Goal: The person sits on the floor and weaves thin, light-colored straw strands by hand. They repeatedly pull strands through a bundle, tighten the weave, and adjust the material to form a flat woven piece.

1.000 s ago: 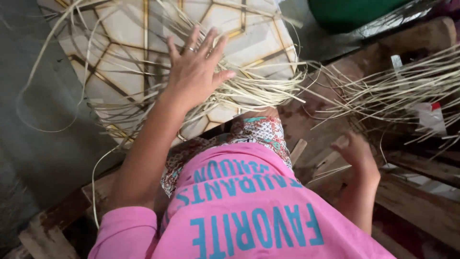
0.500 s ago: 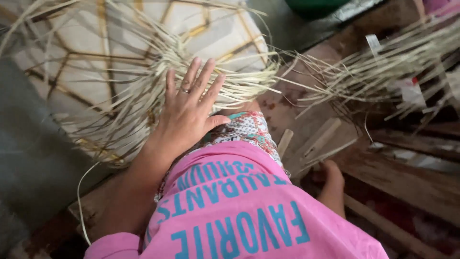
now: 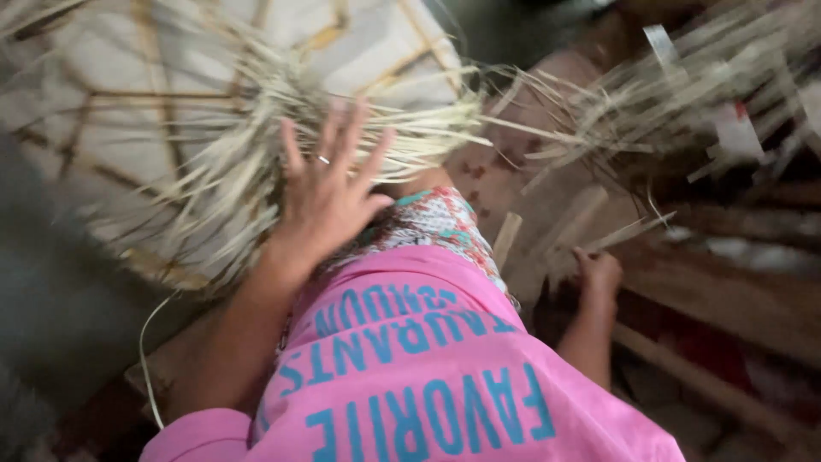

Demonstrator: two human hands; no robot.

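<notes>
Head view: left hand [image 3: 329, 201] lies flat, fingers spread, grip released, pressing on the pale strips [image 3: 342, 137] of a woven frame [image 3: 171, 103]. Those strips fan out from under the palm, their long axes running mostly left-right across the frame, with loose ends pointing right. Right hand [image 3: 597, 272] sits well to the right of the frame and lower, curled among flat wooden slats [image 3: 556, 231]; whether its grip clasps one I cannot tell. So the left hand is the nearer to the strips. Blur smears the strip pile [image 3: 684, 94] right of the frame, and a pink shirt [image 3: 410, 376] hides the lap.
</notes>
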